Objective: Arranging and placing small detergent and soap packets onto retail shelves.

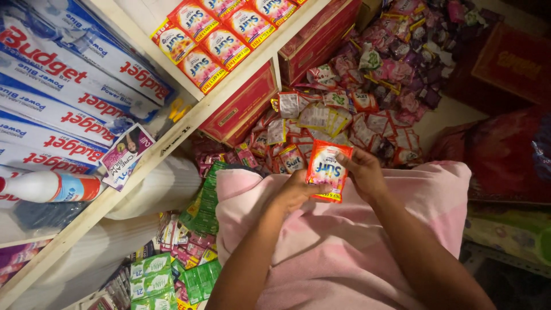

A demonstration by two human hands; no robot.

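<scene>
Both hands, left [295,194] and right [363,172], grip one orange sachet [326,170] between them, fingers closed.

There is just one view, from the person's head, looking steeply down and close over the pink lap [344,241]. It faces a heap of sachets [344,115] on the floor, with the wooden shelf [189,120] running along its left side.

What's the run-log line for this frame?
left hand: holds orange sachet lower edge | right hand: holds its right edge | below: pink cloth | beyond: sachet pile
</scene>
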